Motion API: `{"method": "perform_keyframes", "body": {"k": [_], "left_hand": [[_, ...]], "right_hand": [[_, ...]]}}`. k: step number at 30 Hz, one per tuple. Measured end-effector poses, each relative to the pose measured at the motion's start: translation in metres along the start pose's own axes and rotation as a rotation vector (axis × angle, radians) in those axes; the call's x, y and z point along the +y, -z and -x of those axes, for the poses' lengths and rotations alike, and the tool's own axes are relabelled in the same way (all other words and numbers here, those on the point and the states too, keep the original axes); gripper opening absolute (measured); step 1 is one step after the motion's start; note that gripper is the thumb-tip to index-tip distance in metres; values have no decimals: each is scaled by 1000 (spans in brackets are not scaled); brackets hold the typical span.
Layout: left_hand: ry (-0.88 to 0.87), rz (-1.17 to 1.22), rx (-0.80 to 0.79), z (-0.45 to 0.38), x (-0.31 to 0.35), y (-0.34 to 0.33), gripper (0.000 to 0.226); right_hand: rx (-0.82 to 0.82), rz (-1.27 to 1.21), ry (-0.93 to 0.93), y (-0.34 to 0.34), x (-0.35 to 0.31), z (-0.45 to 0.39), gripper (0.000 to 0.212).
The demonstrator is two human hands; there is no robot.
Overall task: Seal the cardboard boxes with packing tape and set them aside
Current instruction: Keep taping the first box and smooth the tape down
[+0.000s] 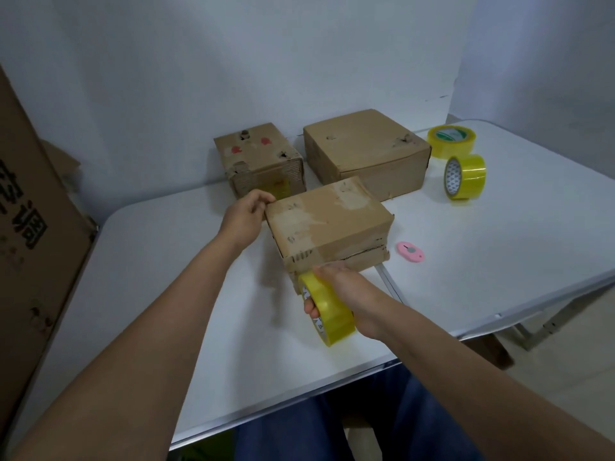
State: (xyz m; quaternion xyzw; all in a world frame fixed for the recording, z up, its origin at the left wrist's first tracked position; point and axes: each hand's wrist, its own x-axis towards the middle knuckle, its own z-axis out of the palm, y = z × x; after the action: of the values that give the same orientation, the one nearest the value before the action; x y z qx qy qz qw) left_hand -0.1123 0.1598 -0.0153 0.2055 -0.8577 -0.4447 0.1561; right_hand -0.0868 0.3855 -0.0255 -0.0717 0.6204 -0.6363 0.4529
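Box (327, 227) sits mid-counter (166, 277), the landmark. Left hand (244, 216) grips box's far-left top corner, grip curled. Right hand (346, 294) grips yellow tape roll (327, 309) against box's near face. Pink cutter (411, 251) just right of box; two boxes behind.

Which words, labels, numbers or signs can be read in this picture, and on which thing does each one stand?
Large cardboard sheet at the left: big dark Chinese characters, cut off by the frame edge; not surely readable.
Small box at the back: two red marks, too blurred to read.
Flat tape roll: green and white core label, too small to read.
Held tape roll: core print, too small.
No text can be quoted.
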Motion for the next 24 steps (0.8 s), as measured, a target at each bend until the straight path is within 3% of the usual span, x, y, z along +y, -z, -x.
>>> {"method": "perform_keyframes", "body": {"k": [2, 4, 7, 9, 13, 16, 24], "left_hand": [[-27, -97, 62, 11, 9, 5, 28], [-201, -246, 87, 29, 19, 10, 30], [-391, -490, -124, 49, 19, 4, 40], [-354, -582, -241, 51, 6, -2, 46], [-309, -603, -271, 52, -4, -4, 51], [-315, -651, -312, 57, -2, -6, 52], [-286, -639, -267, 61, -1, -10, 51]], "right_hand": [[12, -6, 5, 1, 0, 0, 39], [16, 0, 12, 3, 0, -1, 40], [2, 16, 24, 4, -2, -3, 37], [-9, 39, 35, 3, -2, -2, 35], [20, 73, 10, 1, -1, 3, 25], [23, 70, 24, -3, 2, 1, 30], [99, 131, 76, -7, 6, -1, 40]]}}
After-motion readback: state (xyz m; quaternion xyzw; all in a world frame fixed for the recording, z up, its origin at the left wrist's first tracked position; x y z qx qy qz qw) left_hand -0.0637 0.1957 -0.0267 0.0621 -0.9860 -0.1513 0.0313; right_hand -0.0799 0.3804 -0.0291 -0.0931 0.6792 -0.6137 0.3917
